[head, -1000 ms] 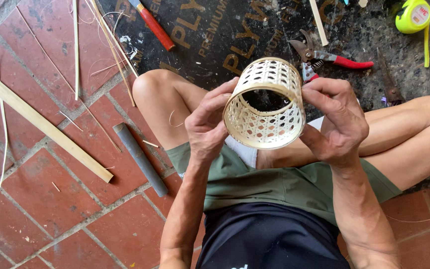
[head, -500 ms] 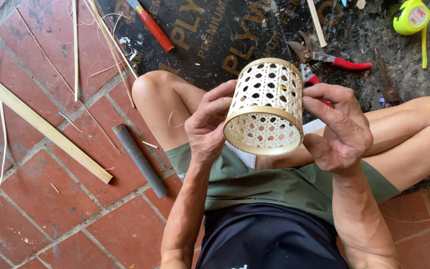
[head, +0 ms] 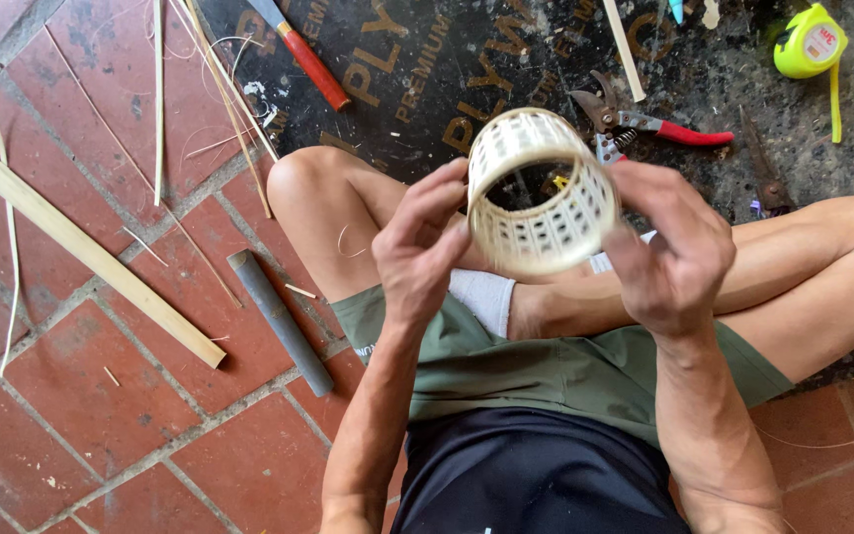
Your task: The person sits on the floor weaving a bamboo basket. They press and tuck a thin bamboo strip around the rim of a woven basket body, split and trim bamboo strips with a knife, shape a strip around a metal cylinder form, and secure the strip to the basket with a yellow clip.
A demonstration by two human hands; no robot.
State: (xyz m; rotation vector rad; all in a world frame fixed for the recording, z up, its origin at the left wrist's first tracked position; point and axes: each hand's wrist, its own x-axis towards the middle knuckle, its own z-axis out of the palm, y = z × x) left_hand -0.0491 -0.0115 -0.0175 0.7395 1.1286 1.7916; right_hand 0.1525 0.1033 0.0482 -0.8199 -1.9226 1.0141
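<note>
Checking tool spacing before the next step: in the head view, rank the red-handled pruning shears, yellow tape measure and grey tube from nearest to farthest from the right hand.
From the right hand:
1. Red-handled pruning shears, just above it on the dark board.
2. Yellow tape measure, upper right corner.
3. Grey tube, far across on the left, on the red tiles.

Pale matt woven cane cylinder (head: 543, 193), perhaps bamboo, rough brick floor (head: 101, 415)

Pale woven cane cylinder (head: 543, 193), open-ended, tilted, held above the lap.
</note>
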